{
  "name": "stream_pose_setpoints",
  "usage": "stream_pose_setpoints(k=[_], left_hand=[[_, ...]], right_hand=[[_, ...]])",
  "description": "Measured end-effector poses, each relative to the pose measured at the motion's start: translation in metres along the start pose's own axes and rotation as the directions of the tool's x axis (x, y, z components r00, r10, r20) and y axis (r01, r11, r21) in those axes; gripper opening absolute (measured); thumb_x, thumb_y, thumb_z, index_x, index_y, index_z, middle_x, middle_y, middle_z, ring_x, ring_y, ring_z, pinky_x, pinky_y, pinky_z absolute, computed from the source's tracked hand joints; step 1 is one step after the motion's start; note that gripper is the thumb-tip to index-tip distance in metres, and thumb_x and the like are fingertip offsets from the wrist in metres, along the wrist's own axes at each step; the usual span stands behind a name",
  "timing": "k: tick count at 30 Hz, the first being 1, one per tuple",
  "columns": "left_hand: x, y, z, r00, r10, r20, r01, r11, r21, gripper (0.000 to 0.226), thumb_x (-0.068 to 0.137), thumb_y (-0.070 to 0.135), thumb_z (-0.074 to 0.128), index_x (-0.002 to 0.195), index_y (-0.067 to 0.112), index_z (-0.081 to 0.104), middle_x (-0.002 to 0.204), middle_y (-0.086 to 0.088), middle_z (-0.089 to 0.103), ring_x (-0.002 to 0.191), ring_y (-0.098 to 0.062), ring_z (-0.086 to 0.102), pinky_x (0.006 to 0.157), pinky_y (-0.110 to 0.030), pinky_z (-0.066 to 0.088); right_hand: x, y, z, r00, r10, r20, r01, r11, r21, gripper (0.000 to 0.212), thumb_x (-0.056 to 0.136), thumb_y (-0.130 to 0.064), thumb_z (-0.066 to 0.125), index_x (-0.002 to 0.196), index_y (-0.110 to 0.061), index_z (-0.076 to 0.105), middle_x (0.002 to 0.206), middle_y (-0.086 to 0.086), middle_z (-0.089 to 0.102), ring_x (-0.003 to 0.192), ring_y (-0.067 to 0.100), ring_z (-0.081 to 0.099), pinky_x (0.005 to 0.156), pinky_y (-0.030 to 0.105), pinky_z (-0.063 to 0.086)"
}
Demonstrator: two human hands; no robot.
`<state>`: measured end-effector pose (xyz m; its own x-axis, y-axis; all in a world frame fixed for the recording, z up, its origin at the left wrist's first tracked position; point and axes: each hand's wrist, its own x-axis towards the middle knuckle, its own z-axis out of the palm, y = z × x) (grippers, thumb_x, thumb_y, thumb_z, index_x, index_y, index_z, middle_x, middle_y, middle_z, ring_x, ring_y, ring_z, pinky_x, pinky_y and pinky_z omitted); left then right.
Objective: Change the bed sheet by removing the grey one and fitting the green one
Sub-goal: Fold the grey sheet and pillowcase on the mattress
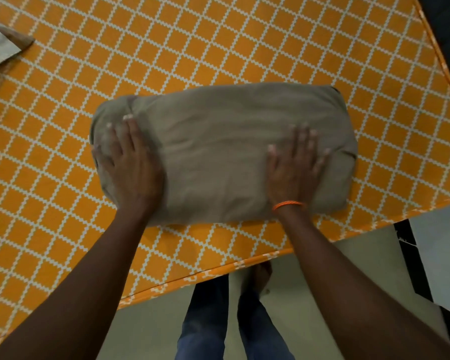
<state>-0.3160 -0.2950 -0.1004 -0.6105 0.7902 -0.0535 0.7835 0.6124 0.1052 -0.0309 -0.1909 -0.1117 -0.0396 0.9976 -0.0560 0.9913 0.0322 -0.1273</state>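
Both my hands, left [130, 162] and right [294, 167], fingers flat, press the folded grey sheet [218, 152] on the mattress [244, 42] to flatten it.

folded sheet [218, 152]: matt soft cloth | mattress [218, 42]: printed woven fabric

Your left hand [130, 162] flat, fingers spread, your right hand [295, 165] flat alongside, both arms outstretched, palms down

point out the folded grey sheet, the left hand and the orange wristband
folded grey sheet [218, 141]: head view, bare middle of its top.
left hand [130, 162]: head view, back of the hand, flat on the sheet.
orange wristband [287, 204]: head view, band across the right wrist.
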Motion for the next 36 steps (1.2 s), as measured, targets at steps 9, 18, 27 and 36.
stream_pose_setpoints(k=[9,18,27,36], left_hand=[[-0.059,0.042,0.020,0.888,0.451,0.093,-0.452,0.892,-0.016,0.058,0.111,0.036,0.037,0.166,0.031,0.024,0.175,0.005,0.017,0.162,-0.024,0.014,0.128,-0.053,0.019],[-0.018,0.009,0.024,0.990,-0.085,0.116,0.085,0.996,0.001,0.063,0.109,0.060,0.020,0.167,0.039,0.005,0.176,0.012,0.001,0.163,-0.027,-0.002,0.118,-0.078,0.002],[0.033,-0.010,0.016,0.919,-0.333,0.210,0.359,0.928,-0.103,0.112,0.091,0.090,0.021,0.165,0.007,0.012,0.162,-0.023,0.031,0.136,-0.052,0.041,0.103,-0.068,0.041],[0.057,-0.027,-0.006,0.897,-0.243,0.369,0.376,0.858,-0.351,0.095,0.084,0.095,0.039,0.078,0.002,0.058,0.086,-0.023,0.066,0.080,-0.036,0.065,0.070,-0.046,0.047]], right_hand=[[-0.082,-0.057,0.029,0.863,-0.491,0.115,0.483,0.871,0.090,0.062,0.108,-0.048,0.034,0.165,-0.031,0.016,0.173,-0.005,0.010,0.160,0.018,0.006,0.127,0.050,0.011],[0.009,0.093,0.012,0.937,-0.330,0.115,0.341,0.936,-0.092,0.058,0.107,-0.046,0.032,0.163,-0.033,0.023,0.171,-0.008,0.021,0.158,0.017,0.017,0.126,0.043,0.018],[0.042,0.095,0.017,0.991,-0.045,0.124,0.033,0.995,0.099,0.084,0.102,-0.066,0.035,0.166,-0.023,0.001,0.174,0.001,-0.005,0.160,0.022,-0.001,0.129,0.049,0.008],[0.067,0.082,0.005,0.960,0.188,0.208,-0.241,0.933,0.268,0.109,0.083,-0.072,0.068,0.163,-0.015,0.020,0.160,0.012,0.035,0.146,0.031,0.034,0.119,0.045,0.031]])
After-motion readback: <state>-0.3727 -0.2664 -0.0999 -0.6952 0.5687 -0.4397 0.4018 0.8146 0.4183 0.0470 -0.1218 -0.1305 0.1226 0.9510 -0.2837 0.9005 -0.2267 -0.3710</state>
